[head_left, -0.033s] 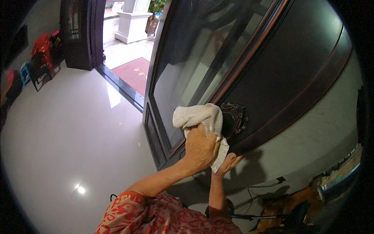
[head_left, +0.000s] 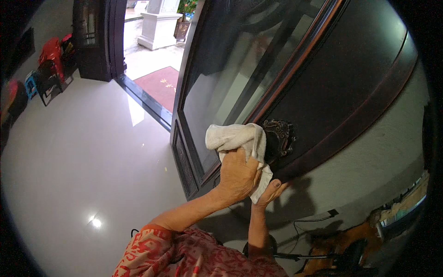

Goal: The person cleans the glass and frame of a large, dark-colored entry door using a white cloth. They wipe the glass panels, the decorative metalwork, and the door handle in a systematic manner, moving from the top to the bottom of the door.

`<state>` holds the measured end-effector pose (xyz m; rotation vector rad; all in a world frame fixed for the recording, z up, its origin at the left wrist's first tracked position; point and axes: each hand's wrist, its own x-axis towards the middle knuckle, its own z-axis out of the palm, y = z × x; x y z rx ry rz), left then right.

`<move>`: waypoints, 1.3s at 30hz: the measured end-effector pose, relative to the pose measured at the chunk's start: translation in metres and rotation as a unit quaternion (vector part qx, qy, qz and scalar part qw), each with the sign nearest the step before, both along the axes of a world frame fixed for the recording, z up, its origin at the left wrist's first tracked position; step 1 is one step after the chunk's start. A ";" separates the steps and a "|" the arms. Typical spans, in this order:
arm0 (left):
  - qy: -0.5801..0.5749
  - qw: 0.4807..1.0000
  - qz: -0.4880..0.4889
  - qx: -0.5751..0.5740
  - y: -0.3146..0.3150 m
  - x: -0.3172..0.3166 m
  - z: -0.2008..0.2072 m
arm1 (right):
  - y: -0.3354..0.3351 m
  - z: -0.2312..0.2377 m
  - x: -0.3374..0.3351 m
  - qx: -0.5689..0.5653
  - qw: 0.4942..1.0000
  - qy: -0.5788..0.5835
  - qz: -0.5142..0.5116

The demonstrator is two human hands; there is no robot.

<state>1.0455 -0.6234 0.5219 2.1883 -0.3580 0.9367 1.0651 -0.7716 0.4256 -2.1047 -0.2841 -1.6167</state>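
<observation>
My left hand (head_left: pixel 237 175) is closed round a bunched white cloth (head_left: pixel 235 137) and presses it to the dark wooden door, where the glass pane (head_left: pixel 230 97) meets the frame. One end of the cloth hangs down beside the wrist. Just right of the cloth is a carved, dark metal-looking ornament (head_left: pixel 285 137) on the dark wooden panel (head_left: pixel 332 92). Below it, my right hand (head_left: pixel 267 193) rests at the panel's lower edge, thumb stretched out. Its other fingers are mostly hidden, and the cloth's hanging end overlaps it.
A glossy pale floor (head_left: pixel 92 161) spreads to the left. The doorway opens onto a red mat (head_left: pixel 159 87) and a white pillar (head_left: pixel 159 30). Chairs with red cloth (head_left: pixel 51 55) and a blue stool (head_left: pixel 31 86) stand far left. A thin black cable (head_left: pixel 314 219) lies lower right.
Almost nothing differs. The view has shifted very slightly, and the cloth and both hands keep their places on the door.
</observation>
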 end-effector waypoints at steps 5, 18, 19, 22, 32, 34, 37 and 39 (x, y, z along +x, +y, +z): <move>-0.032 0.993 -0.030 0.113 0.013 -0.029 -0.009 | 0.043 0.058 -0.018 0.272 0.949 0.144 0.068; 0.041 0.998 0.041 -0.018 0.040 0.012 0.001 | 0.028 0.042 -0.002 0.168 0.982 0.081 0.042; 0.041 0.998 0.039 -0.006 0.044 0.014 0.002 | 0.034 0.053 -0.008 0.182 0.977 0.085 0.069; 0.067 0.995 0.077 -0.025 0.053 0.041 0.009 | 0.018 0.036 -0.007 0.190 0.970 0.141 0.064; 0.037 0.801 -0.015 -0.597 0.060 0.100 -0.081 | 0.011 0.041 0.009 0.043 0.998 0.000 0.051; 0.215 0.750 -0.048 -0.624 0.039 0.056 -0.097 | 0.016 0.044 0.005 -0.029 0.999 -0.025 -0.007; 0.166 0.883 -0.029 -0.438 -0.003 0.016 -0.108 | 0.010 0.033 0.002 -0.025 0.999 -0.036 -0.017; 0.099 0.955 -0.082 -0.268 -0.008 0.006 -0.107 | -0.002 0.025 -0.002 0.019 1.000 -0.020 -0.010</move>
